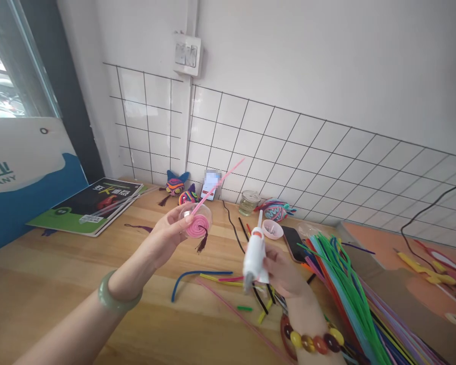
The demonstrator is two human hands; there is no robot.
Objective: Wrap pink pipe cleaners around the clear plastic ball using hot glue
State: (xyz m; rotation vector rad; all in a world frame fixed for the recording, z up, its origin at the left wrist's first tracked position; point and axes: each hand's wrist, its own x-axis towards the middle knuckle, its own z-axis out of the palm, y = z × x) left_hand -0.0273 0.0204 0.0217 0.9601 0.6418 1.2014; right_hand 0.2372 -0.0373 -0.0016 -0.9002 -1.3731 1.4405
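In my left hand (171,228) is a clear round plastic piece (209,215), held between thumb and fingers. A pink pipe cleaner (199,226) coils in a flat spiral on it, and its free end sticks up to the right. From the coil hangs a dark tassel (201,244). My right hand (283,268) is wrapped round a white glue gun (255,253), slightly blurred, with a pale stick poking out of its upper end. The glue gun is to the right of the coil, apart from it.
Loose pipe cleaners (201,274) lie under the hands; a large bundle (338,274) is at right. Behind stand a phone (209,190), a glass jar (249,203), a pink bowl (272,229) and yarn-covered ornaments (175,183). A dark phone (293,243) and magazine (95,203) lie flat.
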